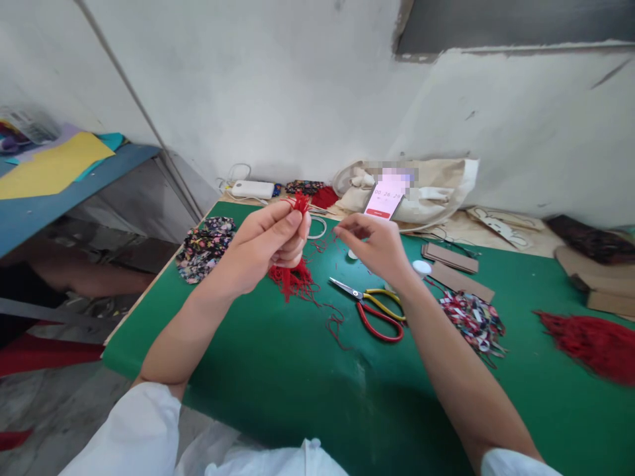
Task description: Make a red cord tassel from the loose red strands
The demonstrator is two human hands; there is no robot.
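Note:
My left hand point(272, 241) is closed around a bundle of red threads point(299, 202), whose loose tips poke out above the thumb. Below that fist, more red strands point(292, 281) show against the green mat; I cannot tell which of them hang from the bundle. To the right, my right hand point(372, 241) is pinched, and a thin red thread point(334, 231) shows at its fingertips. Scissors point(360, 296) with one red and one yellow handle lie with blades parted on the mat, below my right hand. A loose dark red thread point(337, 324) curls left of them.
Floral fabric point(206, 248) lies at left, a heap of scraps point(473, 320) and red threads point(590, 344) at right. Behind stand a phone point(383, 195) showing a timer, a cloth bag point(446, 178) and a white device point(253, 190). Brown cards point(449, 258) lie beyond my right wrist.

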